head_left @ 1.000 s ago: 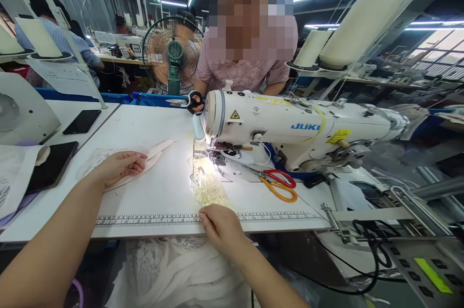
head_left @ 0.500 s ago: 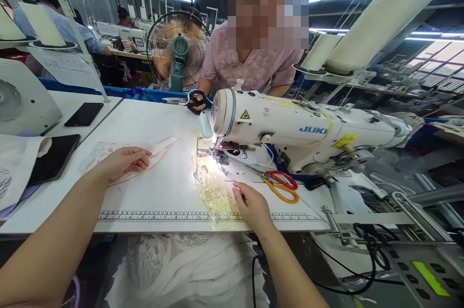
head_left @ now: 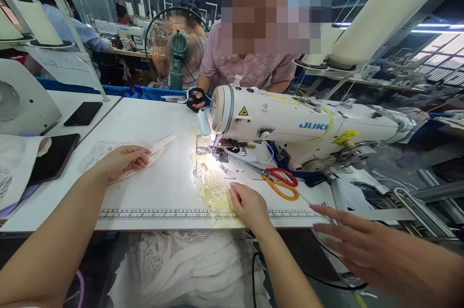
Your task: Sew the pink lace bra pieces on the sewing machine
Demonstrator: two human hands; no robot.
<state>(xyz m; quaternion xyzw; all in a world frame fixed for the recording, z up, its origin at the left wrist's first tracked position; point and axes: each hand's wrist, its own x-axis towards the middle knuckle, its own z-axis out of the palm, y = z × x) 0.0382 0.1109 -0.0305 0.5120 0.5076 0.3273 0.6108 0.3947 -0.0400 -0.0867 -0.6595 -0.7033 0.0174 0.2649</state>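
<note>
My left hand rests on the left of the white table, fingers curled in on a pale pink fabric piece with a lace part. At the front edge my right hand has its fingers pressed together beside a sheer, yellow-lit strip. Whether it grips the strip's edge is hidden. This strip runs from under the needle area of the sewing machine towards me. Scissors with red and orange handles lie right of the needle area.
Another person's blurred hand reaches in from the right. Across the table, a person in a pink top has a hand at black-handled scissors. Two phones lie at left, one a dark phone. White fabric hangs below the edge.
A third hand, another person's, has come into view at the right. My right hand has shifted very slightly left; my left hand stays on the fabric.
</note>
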